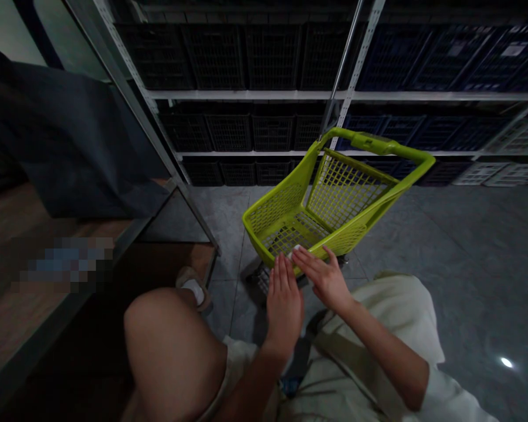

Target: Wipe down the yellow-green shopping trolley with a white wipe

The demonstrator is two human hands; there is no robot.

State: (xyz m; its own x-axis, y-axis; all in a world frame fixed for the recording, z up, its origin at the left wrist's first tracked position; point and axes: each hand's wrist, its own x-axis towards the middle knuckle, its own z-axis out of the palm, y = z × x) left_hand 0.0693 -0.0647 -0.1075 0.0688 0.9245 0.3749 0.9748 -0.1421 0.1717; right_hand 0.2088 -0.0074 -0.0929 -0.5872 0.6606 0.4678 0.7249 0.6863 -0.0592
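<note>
A lime-green plastic shopping cart with lattice sides stands on the floor in front of me, its handle towards the upper right. My left hand lies with straight fingers, back up, at the cart's near rim. Beside it, my right hand presses a small bit of white cloth against the same rim, thumb raised. Only a scrap of the cloth shows at the fingertips; whether it is cloth or tissue is hard to tell. The two hands' fingertips nearly meet.
Metal shelving with dark crates spans the back. To the left, a wooden workbench bears a dark bag and a blurred-out item. My bent knees flank my hands. Grey tiled floor extends right.
</note>
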